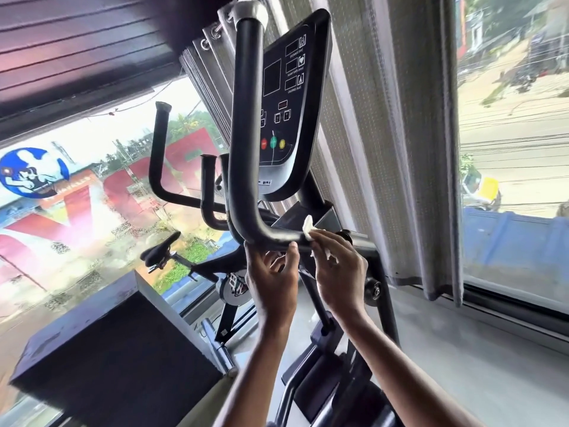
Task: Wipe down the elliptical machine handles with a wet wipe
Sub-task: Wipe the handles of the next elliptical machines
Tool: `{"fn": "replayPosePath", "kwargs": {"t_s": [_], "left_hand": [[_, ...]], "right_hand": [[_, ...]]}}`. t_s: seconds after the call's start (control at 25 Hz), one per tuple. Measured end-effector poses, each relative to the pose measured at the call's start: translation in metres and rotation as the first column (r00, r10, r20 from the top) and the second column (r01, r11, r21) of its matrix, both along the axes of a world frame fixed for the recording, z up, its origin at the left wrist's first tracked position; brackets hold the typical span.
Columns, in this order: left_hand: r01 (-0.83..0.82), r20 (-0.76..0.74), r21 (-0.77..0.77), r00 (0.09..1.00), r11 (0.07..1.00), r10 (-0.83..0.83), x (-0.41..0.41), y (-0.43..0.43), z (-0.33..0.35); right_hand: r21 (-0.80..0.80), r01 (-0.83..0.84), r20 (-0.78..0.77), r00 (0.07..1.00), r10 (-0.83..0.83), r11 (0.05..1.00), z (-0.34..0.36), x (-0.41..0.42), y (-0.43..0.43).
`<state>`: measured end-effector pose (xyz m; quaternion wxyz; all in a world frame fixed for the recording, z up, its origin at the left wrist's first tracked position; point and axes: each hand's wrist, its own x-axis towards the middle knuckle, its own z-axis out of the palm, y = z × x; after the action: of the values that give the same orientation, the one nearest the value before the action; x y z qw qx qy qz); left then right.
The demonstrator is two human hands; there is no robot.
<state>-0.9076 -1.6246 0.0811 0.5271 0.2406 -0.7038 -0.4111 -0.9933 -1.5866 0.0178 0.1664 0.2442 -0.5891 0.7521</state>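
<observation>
A black elliptical handle (243,124) rises from a bend at centre to a grey cap at the top. My left hand (271,282) grips its lower horizontal part from below, thumb and fingers curled round the bar. My right hand (338,272) holds a white wet wipe (308,226) against the same bar, just right of the left hand. A second handle (157,155) stands to the left, and a short inner grip (206,186) sits between them.
The console (292,97) with coloured buttons stands behind the handle. Grey curtains (400,149) hang at the right before a window. An exercise bike saddle (160,248) sits lower left, beside a dark box (117,349).
</observation>
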Motion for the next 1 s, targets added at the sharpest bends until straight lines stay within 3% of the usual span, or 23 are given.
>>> {"fn": "replayPosePath", "kwargs": {"t_s": [0.08,0.2,0.36,0.56,0.72,0.84,1.0], "left_hand": [[0.006,0.001,0.006,1.000,1.000,-0.006,-0.001,-0.002,0.000],[0.019,0.011,0.005,1.000,1.000,-0.019,0.000,-0.004,-0.001],[0.036,0.017,-0.015,0.999,0.999,-0.036,-0.001,-0.005,-0.003],[0.071,0.023,-0.040,0.997,0.997,-0.070,0.001,-0.014,-0.005],[0.052,0.065,-0.052,0.997,0.997,-0.048,0.003,-0.015,0.001],[0.043,0.066,-0.040,0.997,0.998,-0.040,0.003,-0.019,0.005],[0.039,0.080,-0.044,0.996,0.998,-0.036,0.004,-0.018,0.005]], "right_hand": [[0.020,0.005,-0.025,1.000,-0.005,1.000,-0.004,-0.004,0.000],[0.069,0.056,0.055,0.997,-0.060,0.996,-0.011,-0.014,0.000],[0.065,0.049,0.012,0.999,-0.050,0.997,-0.020,-0.009,-0.003],[0.332,0.115,0.032,0.991,-0.133,0.936,-0.036,-0.055,-0.007],[0.409,-0.001,0.126,0.990,-0.055,0.913,-0.022,-0.071,-0.006],[0.354,0.051,0.011,0.998,-0.058,0.934,-0.029,-0.071,-0.006],[0.485,0.151,-0.065,0.988,-0.137,0.861,-0.048,-0.082,-0.005]]}}
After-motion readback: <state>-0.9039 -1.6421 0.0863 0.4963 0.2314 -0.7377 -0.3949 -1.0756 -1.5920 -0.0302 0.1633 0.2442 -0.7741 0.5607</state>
